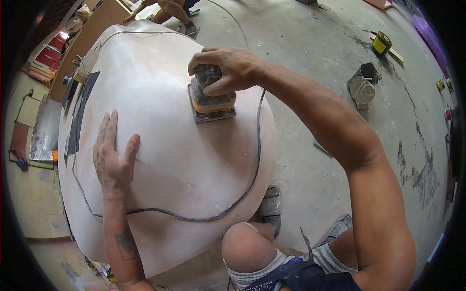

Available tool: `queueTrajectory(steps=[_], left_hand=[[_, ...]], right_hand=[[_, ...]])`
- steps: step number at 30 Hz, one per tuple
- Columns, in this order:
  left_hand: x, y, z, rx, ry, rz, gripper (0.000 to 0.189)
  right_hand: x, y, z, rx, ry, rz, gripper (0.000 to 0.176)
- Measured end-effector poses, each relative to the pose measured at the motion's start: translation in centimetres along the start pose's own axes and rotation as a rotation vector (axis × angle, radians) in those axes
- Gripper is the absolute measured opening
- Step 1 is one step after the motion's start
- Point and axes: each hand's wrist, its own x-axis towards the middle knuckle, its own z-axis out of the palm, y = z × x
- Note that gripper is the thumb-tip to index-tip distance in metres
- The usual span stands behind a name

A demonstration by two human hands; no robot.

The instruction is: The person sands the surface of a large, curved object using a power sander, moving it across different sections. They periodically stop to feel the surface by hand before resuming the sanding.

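Observation:
My right hand (225, 70) is wrapped over the top of an electric sander (213, 103), dark with an orange band and a flat rectangular base. The sander rests on a large, smooth, pale pinkish-white curved panel (160, 116). My left hand (115, 150) lies flat on the same panel, to the left of the sander, fingers stretched and thumb apart. A dark power cord (258, 140) loops over the panel below the sander and passes under my left forearm.
On the right, the concrete floor (310, 160) holds a dark bucket (366, 77) and a yellow-and-black can (381, 43). Another person's leg (177, 12) shows beyond the panel's far end. A black strip (83, 111) runs along the panel's left side.

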Motion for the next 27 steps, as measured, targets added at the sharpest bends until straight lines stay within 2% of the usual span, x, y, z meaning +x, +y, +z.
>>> queueTrajectory(steps=[4, 11, 20, 27], left_hand=[[0.0, 0.3, -0.1, -0.009, -0.007, 0.012, 0.085], [0.1, 0.4, -0.4, -0.028, -0.002, 0.032, 0.085], [0.2, 0.5, -0.5, -0.067, 0.007, 0.071, 0.084], [0.2, 0.4, -0.6, -0.045, 0.001, 0.067, 0.085]], right_hand=[[0.4, 1.6, 1.3, 0.216, 0.170, -0.071, 0.063], [0.7, 0.5, -0.2, -0.016, -0.029, 0.006, 0.064], [-0.5, 1.0, 1.2, 0.126, 0.124, -0.005, 0.060], [-2.1, -2.0, 0.5, -0.067, 0.021, 0.084, 0.061]])
